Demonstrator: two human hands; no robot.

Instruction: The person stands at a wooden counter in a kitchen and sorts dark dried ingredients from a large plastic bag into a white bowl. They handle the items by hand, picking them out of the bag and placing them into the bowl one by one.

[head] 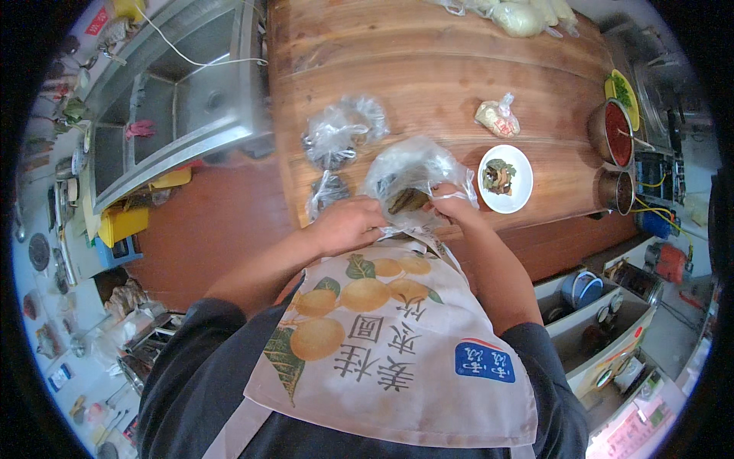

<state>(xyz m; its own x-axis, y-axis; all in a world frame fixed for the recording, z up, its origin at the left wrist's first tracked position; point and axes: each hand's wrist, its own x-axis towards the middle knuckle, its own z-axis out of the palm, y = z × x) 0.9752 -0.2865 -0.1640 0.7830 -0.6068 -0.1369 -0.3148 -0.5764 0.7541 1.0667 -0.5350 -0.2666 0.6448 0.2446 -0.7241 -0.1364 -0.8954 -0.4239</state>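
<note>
My left hand (pixel 351 225) pinches the near rim of a clear plastic bag (pixel 414 160) at the table's front edge. Brownish-green dried pieces (pixel 407 201) lie inside the bag; their exact kind is unclear. My right hand (pixel 454 203) is at the right side of the bag's mouth, fingers curled beside the dried pieces. Plastic film crosses this hand and hides what its fingertips grip. To its right stands a white bowl (pixel 520 198) holding dried leaves and brown bark-like pieces (pixel 499 177).
Knotted plastic bags (pixel 335 135) with dark contents lie left on the wooden table (pixel 424 74). A small tied bag (pixel 498 119) sits behind the bowl. Right are a metal pot of red sauce (pixel 619 135), another metal pot (pixel 616 192) and a yellow container of greens (pixel 622 94). A steel sink (pixel 212 97) stands left.
</note>
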